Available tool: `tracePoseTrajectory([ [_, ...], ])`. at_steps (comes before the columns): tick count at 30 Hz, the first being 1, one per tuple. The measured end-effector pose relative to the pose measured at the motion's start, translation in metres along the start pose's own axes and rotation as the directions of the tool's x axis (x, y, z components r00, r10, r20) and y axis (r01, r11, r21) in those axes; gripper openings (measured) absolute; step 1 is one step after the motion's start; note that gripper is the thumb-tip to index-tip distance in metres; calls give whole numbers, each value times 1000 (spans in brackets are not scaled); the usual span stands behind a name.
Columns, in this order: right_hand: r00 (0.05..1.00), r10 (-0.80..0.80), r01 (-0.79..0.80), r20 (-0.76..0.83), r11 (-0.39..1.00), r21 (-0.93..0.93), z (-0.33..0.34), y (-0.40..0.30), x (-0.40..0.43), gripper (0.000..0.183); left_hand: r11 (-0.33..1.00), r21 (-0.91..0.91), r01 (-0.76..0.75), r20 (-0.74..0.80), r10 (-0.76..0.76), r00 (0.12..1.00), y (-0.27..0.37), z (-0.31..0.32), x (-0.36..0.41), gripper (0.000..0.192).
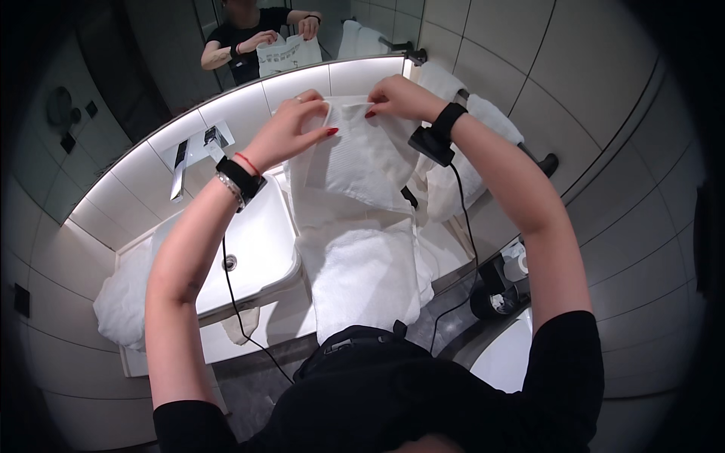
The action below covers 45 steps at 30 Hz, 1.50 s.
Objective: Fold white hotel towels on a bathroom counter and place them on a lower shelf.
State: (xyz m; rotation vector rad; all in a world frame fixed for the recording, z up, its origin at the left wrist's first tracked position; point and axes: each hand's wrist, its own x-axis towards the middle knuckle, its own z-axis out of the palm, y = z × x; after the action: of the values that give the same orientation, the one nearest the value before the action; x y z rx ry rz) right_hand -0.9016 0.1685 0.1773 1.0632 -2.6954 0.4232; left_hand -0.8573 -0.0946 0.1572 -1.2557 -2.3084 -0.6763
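My left hand (295,125) pinches the upper left edge of a white cloth bag (354,164), thumb in front. At the upper right, my right hand (401,99) grips the same top edge between thumb and fingers. The bag hangs upright over the counter, and the mirror shows printed writing on its far side. Ribbed white cloth shows at its front; I cannot tell whether this is the bag's wall or a towel inside it. Just below lies a folded white towel (362,277), reaching over the counter's front edge.
Left of the bag is a white washbasin (266,226) under a chrome wall tap (180,172). A bunched white towel (124,300) and a beige cloth (242,324) lie on the counter. White towels (493,119) hang at right. Below stands a black bin (490,300). Black cables hang from both wrists.
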Motion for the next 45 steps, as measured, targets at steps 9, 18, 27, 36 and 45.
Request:
tracePoseTrajectory([
  [9, 999, -26, 27, -19, 999, 27, -27, -18, 17, 27, 961, -275, -25, 122, 61, 991, 8, -10, 25, 31],
  [18, 993, -120, 118, 16, 990, 74, -13, -38, 12, 26, 996, -3, 93, -174, -92, 980, 15, 21, 6, 23],
  [27, 986, -30, 16, 163, 996, 87, -24, -28, 8, 38, 981, 74, 177, -139, -165, 976, 14, 11, -3, 22],
  [36, 964, -102, 109, 244, 994, -18, -29, -21, -5, 44, 935, 123, 332, -169, -310, 936, -10, 7, -18, 22],
  [45, 977, -188, 189, 103, 982, -3, -13, -10, -1, 26, 907, 132, 401, -146, -382, 912, -17, 5, -25, 22],
])
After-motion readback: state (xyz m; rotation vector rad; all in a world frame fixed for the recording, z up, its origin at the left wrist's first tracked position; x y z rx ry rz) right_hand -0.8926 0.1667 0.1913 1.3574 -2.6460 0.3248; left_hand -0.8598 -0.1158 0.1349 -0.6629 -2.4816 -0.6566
